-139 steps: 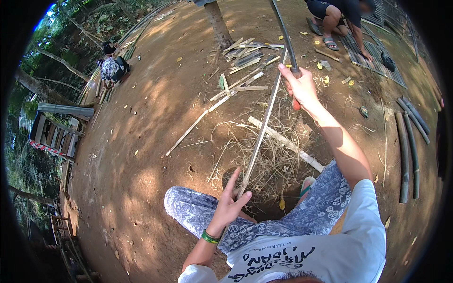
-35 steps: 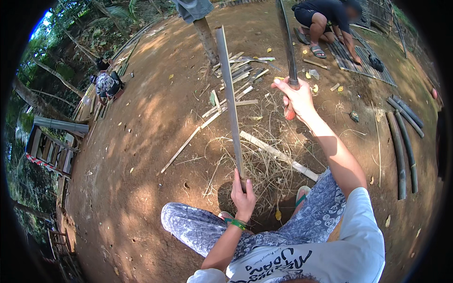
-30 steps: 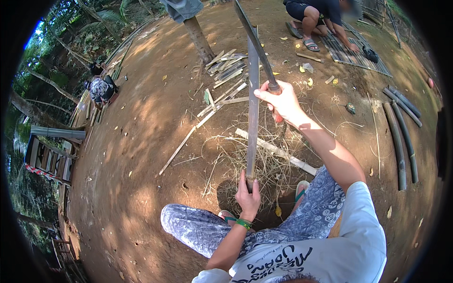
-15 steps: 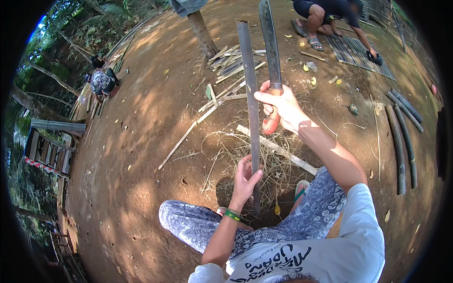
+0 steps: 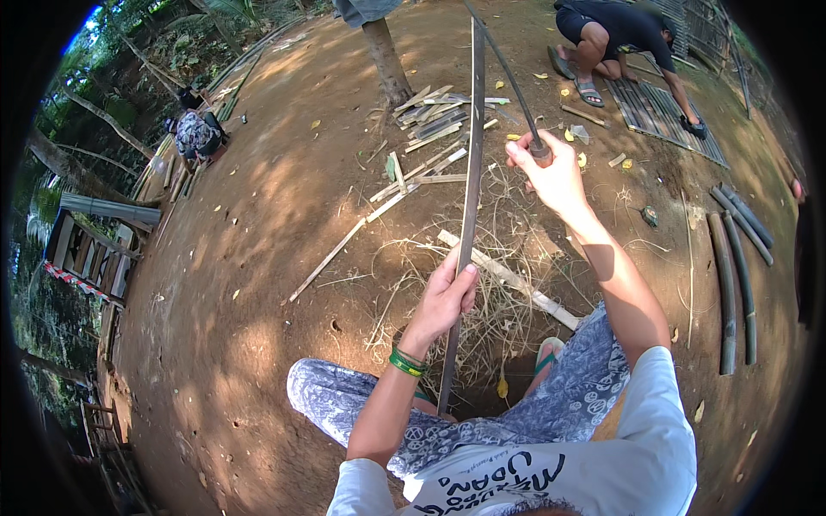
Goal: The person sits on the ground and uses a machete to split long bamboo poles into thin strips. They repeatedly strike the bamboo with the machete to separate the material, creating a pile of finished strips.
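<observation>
While knife (image 5: pixel 510 74) slants left, strip (image 5: pixel 473 163) points forward, slightly right.

The left hand (image 5: pixel 443 297) held a long strip (image 5: pixel 474 146), the right hand (image 5: pixel 552 170) a machete (image 5: pixel 516 88); dry shavings (image 5: pixel 492 322) lay on the ground (image 5: pixel 215 344).

I see one long, narrow dark strip (image 5: pixel 472 172), pale along one edge, steeply tilted at the frame's centre, gripped by the left hand (image 5: pixel 446 297). Right of it, a long dark knife (image 5: pixel 516 84) leans toward the top edge, its brown handle inside the right hand (image 5: pixel 557 176).
</observation>
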A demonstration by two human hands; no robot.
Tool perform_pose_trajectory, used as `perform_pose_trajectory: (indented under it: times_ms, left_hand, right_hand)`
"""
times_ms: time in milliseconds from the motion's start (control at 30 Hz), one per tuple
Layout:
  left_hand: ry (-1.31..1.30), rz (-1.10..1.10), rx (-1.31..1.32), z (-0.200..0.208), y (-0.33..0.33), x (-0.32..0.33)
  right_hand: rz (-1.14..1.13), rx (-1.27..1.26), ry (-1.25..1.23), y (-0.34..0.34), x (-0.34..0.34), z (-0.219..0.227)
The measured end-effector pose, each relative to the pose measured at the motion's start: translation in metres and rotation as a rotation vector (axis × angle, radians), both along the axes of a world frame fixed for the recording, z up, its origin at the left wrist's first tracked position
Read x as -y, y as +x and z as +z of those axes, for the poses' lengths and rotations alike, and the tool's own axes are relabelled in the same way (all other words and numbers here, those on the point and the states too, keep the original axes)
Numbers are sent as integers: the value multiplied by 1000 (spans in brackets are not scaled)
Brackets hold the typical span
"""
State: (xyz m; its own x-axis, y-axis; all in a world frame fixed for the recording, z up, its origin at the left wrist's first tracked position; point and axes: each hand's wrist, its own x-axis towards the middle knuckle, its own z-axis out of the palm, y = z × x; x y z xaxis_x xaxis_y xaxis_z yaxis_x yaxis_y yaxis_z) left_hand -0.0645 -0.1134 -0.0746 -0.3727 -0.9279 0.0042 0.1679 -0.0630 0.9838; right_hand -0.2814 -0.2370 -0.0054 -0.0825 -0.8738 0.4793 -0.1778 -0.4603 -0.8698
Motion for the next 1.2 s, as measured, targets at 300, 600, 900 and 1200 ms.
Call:
perform_pose_trajectory:
  times_ms: [300,600,900,1200]
  left_hand:
    - [-328,243,474,35,23,30]
    - [-623,401,717,46,19,-4]
    - [-215,272,670,54,22,-72]
    - [-394,333,694,49,40,-78]
  right_hand:
    - [54,-817,-124,29,-45,-14]
    - [175,-795,-352,48,-51,-30]
    - [-124,-798,-113,10,-19,-15]
    - [223,-910,-180,35,-45,-28]
